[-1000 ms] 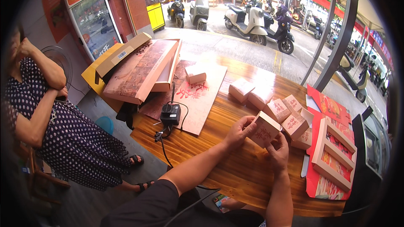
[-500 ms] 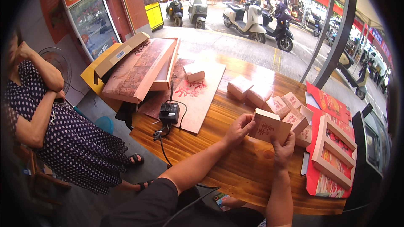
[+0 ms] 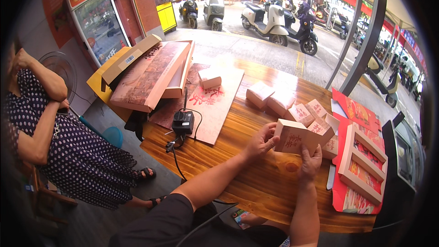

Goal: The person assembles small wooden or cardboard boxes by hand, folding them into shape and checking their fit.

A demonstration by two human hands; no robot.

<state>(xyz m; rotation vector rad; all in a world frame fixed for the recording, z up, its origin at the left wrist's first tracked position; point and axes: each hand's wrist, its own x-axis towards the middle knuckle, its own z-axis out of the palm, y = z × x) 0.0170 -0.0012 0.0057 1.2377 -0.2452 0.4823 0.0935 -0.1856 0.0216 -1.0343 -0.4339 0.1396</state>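
- Head view, largest first: wooden counter (image 3: pixel 256 187), curved edge, reaching from lower centre to the right rim.
- Seated at far left, a person in a dark dotted dress (image 3: pixel 68 160), arms folded up near the face, sandalled feet on the floor.
- Glass-fronted fridge (image 3: pixel 93 20) against the red wall behind, a fan just left of it.
- Parked scooters (image 3: pixel 270 18) on the street beyond the counter.
- Stack of large flat printed boxes (image 3: pixel 151 75) tilted over a yellow carton at the counter's left end.
- Pink flat sheet (image 3: pixel 215 105) lying on the counter, one small box (image 3: pixel 210 78) resting on top.
- Red tray with pale dividers (image 3: pixel 363 164) at the right edge, open compartments showing.
- Cluster of small pale boxes (image 3: pixel 297 110) on the counter, between the sheet and the tray.
- Black adapter (image 3: pixel 183 122) with cable trailing off the counter edge.
- Small pale carton (image 3: pixel 295 139) with red print, lifted just above the counter, in front of the cluster.
- Left hand (image 3: pixel 260 142): grip closed on the carton's left end, fingers curled over the top.
- Right hand (image 3: pixel 311 162): grip closed from below, fingertips pressed to the carton's lower right face.
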